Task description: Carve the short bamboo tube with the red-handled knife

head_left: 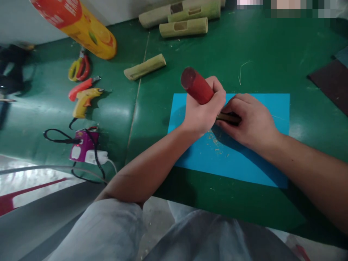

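Note:
My left hand (202,110) is closed round the thick red handle of a tool (196,85), whose working end is hidden behind the fingers. My right hand (251,121) presses down on a dark brown stick-like piece (227,117), its fingers curled over it. Both hands meet over a blue sheet (272,105) lying on the green table (244,47). Small wood shavings (216,141) lie on the blue sheet just below the hands.
Several cut bamboo tubes (183,27) lie at the back, one shorter piece (145,67) nearer. On the left are scissors (78,68), a red utility knife (81,87), a yellow glue gun (85,101), a power strip (84,150) and a red-yellow cylinder (78,25). A dark sheet (330,81) sits right.

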`<state>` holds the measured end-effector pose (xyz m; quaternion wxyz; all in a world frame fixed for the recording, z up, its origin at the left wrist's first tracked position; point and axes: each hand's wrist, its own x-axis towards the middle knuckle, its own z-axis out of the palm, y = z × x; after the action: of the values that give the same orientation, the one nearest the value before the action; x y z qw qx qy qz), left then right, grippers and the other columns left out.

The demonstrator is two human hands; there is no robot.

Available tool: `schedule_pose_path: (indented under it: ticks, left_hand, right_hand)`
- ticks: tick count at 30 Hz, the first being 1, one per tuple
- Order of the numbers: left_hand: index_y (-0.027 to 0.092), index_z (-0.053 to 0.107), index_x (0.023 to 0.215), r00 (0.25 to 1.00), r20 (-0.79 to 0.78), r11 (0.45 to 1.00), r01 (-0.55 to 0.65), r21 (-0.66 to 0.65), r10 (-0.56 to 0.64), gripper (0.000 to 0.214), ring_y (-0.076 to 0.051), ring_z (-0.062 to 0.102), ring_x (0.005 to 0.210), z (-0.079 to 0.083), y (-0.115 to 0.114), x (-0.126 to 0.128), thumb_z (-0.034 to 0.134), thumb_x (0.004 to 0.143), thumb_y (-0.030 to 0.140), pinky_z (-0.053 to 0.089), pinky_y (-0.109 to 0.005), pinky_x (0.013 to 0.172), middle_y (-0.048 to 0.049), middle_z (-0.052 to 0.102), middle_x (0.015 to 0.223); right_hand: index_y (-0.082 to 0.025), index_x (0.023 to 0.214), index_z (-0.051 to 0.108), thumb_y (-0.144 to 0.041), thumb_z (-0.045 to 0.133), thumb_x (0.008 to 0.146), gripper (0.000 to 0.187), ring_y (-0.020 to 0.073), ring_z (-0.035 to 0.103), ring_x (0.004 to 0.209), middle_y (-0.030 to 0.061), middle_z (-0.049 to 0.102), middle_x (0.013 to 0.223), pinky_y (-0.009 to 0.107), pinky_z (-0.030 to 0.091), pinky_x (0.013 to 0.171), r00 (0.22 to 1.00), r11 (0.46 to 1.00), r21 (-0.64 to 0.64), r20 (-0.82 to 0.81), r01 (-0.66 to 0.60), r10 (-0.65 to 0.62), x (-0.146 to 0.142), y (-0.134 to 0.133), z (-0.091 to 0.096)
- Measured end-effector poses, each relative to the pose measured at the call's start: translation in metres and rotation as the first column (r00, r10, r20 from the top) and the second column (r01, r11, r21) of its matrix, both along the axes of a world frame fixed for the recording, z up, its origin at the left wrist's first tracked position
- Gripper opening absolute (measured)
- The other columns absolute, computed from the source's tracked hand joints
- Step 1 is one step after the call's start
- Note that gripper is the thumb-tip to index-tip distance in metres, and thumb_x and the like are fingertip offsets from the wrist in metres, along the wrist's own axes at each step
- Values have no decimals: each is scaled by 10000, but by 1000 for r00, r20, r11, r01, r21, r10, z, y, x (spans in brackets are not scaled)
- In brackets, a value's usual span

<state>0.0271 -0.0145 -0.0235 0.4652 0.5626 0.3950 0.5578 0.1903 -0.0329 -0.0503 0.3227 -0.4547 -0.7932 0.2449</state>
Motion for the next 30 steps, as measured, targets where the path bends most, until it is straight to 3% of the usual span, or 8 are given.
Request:
schedule_pose_path:
  ticks: [2, 7, 11, 14, 20, 24, 27, 30]
  left_hand:
    - [246, 495, 591, 1000, -19, 1000, 20, 18, -19, 395, -137, 353, 583, 0, 2, -2, 674, 940, 204, 315, -329, 620, 26, 440, 592]
    - [250, 366, 544, 978, 149, 978, 164, -127, -145, 463, -101, 181, 429, -3, 7, -7, 646, 909, 200, 127, -322, 487, 58, 226, 514]
    - [250, 434, 552, 976, 207, 995, -48, -85, 65, 414, -124, 285, 469, -1, 5, 0, 643, 889, 131, 242, -329, 525, 32, 374, 512]
    - [257, 514, 578, 980, 184, 994, -51, -100, 69, 382, -136, 314, 498, 2, 2, 6, 668, 910, 148, 293, -338, 557, 23, 457, 520]
    - [264, 486, 559, 990, 131, 991, -38, -128, 55, 446, -144, 322, 518, 3, 0, 5, 788, 887, 280, 301, -334, 536, 21, 436, 513]
    - [251, 472, 566, 998, 44, 999, -49, -24, 50, 415, -133, 416, 534, 1, 2, 3, 722, 898, 255, 379, -288, 532, 29, 441, 537]
    - [227, 361, 519, 996, -89, 998, 15, 64, -9, 495, -83, 595, 536, 1, 5, 0, 464, 998, 299, 356, -190, 529, 54, 341, 574]
    - [246, 292, 515, 990, 3, 987, 141, -71, -142, 472, -28, 413, 394, 2, 6, -2, 453, 958, 229, 219, -166, 462, 76, 221, 522]
  right_hand:
    - [-268, 871, 642, -257, 775, 878, 134, 292, 653, 927, 65, 701, 940, 419, 466, 776, 1000, 1000, -22, -4, -14, 14, 0, 1, 0]
    - [-270, 892, 663, -257, 826, 856, 168, 284, 671, 932, 50, 724, 951, 419, 486, 788, 998, 996, -70, -43, -48, 45, 5, 5, -1]
    - [-274, 904, 664, -243, 834, 845, 183, 294, 686, 926, 57, 740, 960, 433, 501, 789, 999, 998, -45, -20, -42, 41, 6, 5, 0]
    - [-280, 906, 657, -241, 838, 843, 196, 312, 693, 950, 65, 739, 969, 447, 517, 794, 1000, 999, -35, -3, -18, 18, 5, 4, 1]
    - [-286, 902, 629, -249, 853, 827, 239, 316, 680, 925, 59, 709, 938, 449, 508, 771, 998, 1000, 2, -66, -19, 19, 4, 4, -5]
    - [-293, 909, 618, -248, 836, 845, 231, 310, 667, 922, 59, 695, 935, 438, 487, 755, 997, 999, 9, -72, -42, 42, 5, 4, -7]
    - [-291, 905, 623, -289, 810, 899, 187, 290, 667, 914, 51, 696, 943, 422, 487, 750, 994, 997, -4, -75, -77, 77, 6, 4, -6]
    - [-282, 895, 644, -319, 820, 899, 180, 272, 665, 893, 39, 697, 915, 411, 494, 744, 993, 997, -3, -88, -83, 83, 7, 4, -6]
